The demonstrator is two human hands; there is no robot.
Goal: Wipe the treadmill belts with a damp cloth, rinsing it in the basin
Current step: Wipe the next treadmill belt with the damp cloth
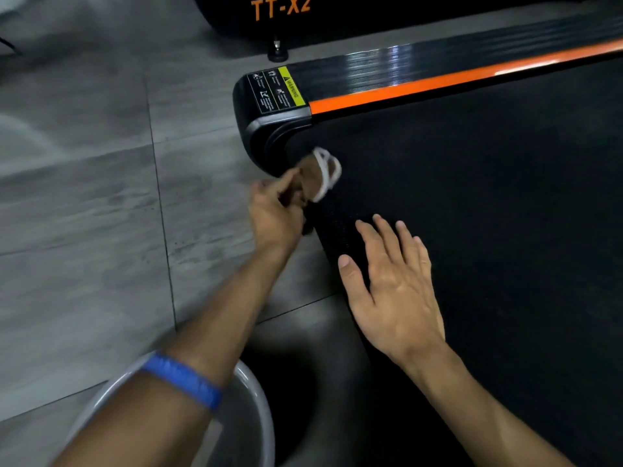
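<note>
The black treadmill belt (pixel 488 214) fills the right half of the head view, with an orange stripe along its far side rail. My left hand (pixel 274 214) grips a brown cloth with a white edge (pixel 322 173) and holds it against the belt's rear left corner, beside the black end cap. My right hand (pixel 391 284) lies flat on the belt near its rear edge, fingers spread and straight, holding nothing. A grey basin (pixel 259 409) stands on the floor under my left forearm; its inside is mostly hidden by the arm.
Grey floor tiles (pixel 84 214) spread out to the left. A second black treadmill marked TT-X2 (pixel 279 8) stands at the top, with a small foot (pixel 277 52) on the floor. A warning sticker (pixel 276 89) sits on the near rail's end.
</note>
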